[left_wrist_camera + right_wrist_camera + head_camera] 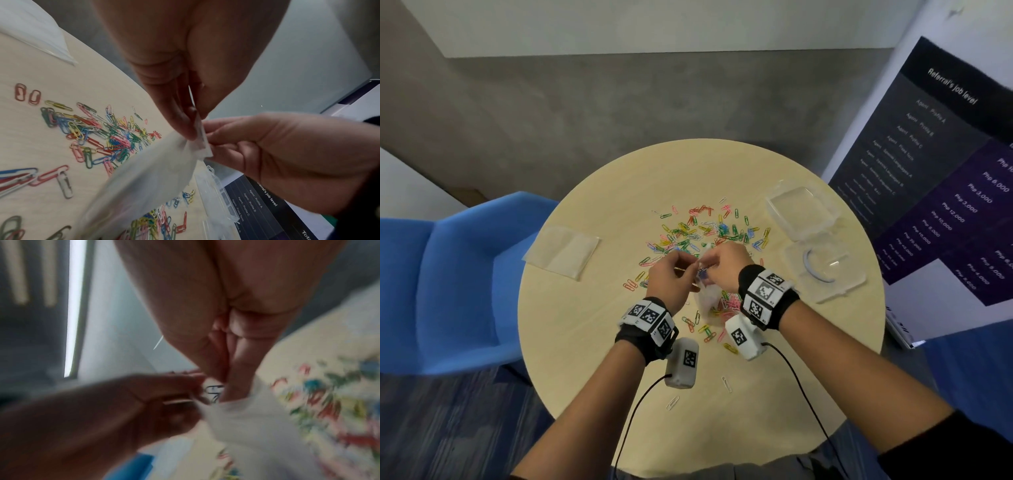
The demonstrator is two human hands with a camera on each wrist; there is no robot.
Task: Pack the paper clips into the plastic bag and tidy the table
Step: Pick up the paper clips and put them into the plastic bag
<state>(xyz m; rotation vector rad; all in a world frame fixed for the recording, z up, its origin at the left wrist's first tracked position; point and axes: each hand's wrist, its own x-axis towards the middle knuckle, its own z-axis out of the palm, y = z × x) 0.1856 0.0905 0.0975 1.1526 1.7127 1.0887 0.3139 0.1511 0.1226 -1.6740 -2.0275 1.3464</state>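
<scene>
both hands, left (pixel 667 278) and right (pixel 723 267), pinch the top edge of the bag (pixel 144 175), held above the table (pixel 619 342). clips (pixel 698 229) lie scattered on the table around it.

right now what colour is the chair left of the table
Blue; the chair beside the round table shows best in the head view.

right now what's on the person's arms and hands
Both hands, left and right, are bare. Each wrist has a black band carrying white blocks with black square markers, and a white camera unit beneath with a thin black cable. A dark sleeve covers the right upper forearm.
</scene>
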